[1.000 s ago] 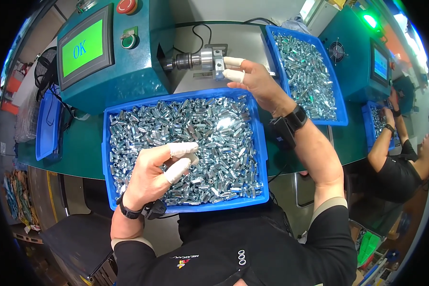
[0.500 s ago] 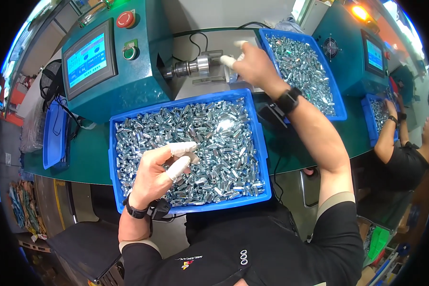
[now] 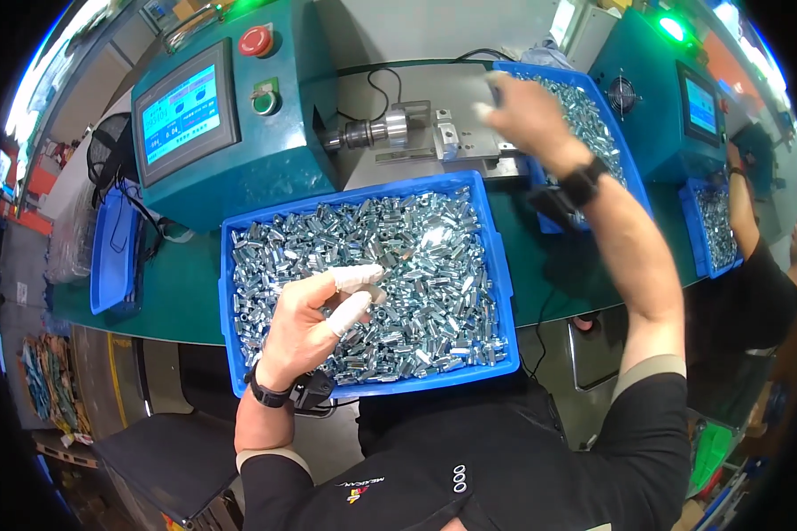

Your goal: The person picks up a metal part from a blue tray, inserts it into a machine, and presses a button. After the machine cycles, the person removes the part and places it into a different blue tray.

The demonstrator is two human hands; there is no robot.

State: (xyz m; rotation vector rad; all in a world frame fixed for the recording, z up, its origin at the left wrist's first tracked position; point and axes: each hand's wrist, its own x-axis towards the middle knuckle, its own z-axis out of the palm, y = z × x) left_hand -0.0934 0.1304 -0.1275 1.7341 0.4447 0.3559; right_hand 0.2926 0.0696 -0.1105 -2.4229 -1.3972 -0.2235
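Head view: left hand [image 3: 314, 323] w/ taped fingers pinches a small metal part [image 3: 383, 285] over the front blue bin [image 3: 496, 265] of shiny parts. Right hand [image 3: 527, 111] is blurry above the back blue bin [image 3: 633, 190], near the machine spindle [image 3: 372, 133]; can't tell its grip.

My left hand [image 3: 314, 320] hung over the near blue bin [image 3: 498, 265], whose raised walls hemmed in the small metal parts [image 3: 416, 265] heaped across it. Above that heap the air was open. Behind the bin, the teal control box [image 3: 239, 150] blocked the left side, and the steel spindle [image 3: 372, 133] jutted from it into the gap. My right hand [image 3: 522, 111] passed over the fixture plate [image 3: 456, 142], beside the second blue bin [image 3: 629, 186]. A cable [image 3: 376, 84] lay across the grey deck. Another person's arm [image 3: 744, 212] occupied the far right.
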